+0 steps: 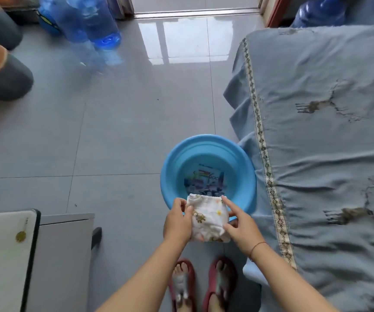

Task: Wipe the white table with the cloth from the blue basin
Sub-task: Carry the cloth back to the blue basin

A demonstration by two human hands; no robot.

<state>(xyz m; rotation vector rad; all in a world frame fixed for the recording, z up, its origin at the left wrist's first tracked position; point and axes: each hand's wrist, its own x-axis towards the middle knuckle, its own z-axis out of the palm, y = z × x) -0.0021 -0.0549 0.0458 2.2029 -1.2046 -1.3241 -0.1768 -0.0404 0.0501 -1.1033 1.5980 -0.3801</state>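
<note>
L hand (177, 221) & R hand (241, 225) both grip folded cloth (208, 218) over blue basin (166, 176), glossy grey tile floor (114, 131); white table (1, 255) left, blue cover (316, 154) right

basin (170, 174) — smooth glossy blue plastic | cloth (208, 216) — soft, crumpled printed fabric | floor (118, 122): glossy grey tile | bedspread (328, 131): matt wrinkled fabric

blue basin (170, 176), white cartoon-print cloth (208, 218).
</note>
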